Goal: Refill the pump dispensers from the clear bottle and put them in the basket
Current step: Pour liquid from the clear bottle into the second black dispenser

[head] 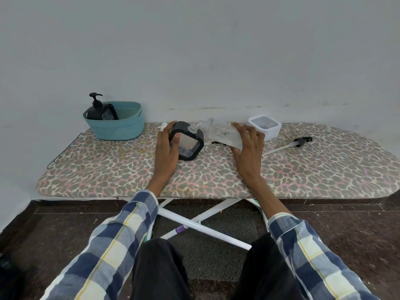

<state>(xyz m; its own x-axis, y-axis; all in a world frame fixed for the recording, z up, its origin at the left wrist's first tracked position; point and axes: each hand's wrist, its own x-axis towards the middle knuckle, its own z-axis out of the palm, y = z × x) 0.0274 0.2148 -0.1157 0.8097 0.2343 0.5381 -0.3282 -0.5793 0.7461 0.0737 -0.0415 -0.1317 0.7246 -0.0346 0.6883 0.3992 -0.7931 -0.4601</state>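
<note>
A black-framed square dispenser [187, 142] with its pump off stands tilted on the ironing board [108, 169]; my left hand [167, 146] grips its left side. My right hand [249, 146] holds the clear bottle [218, 132], tipped with its open neck toward the dispenser's open mouth. The dispenser's black pump head with its long tube [291, 144] lies on the board to the right. A second black pump dispenser [100, 110] sits in the teal basket [121, 128] at the far left.
A white square container with a clear lid [264, 126] sits behind my right hand near the wall. A small white cap [162, 126] lies behind the dispenser. The board's front edge is close to my knees, and its white legs cross below.
</note>
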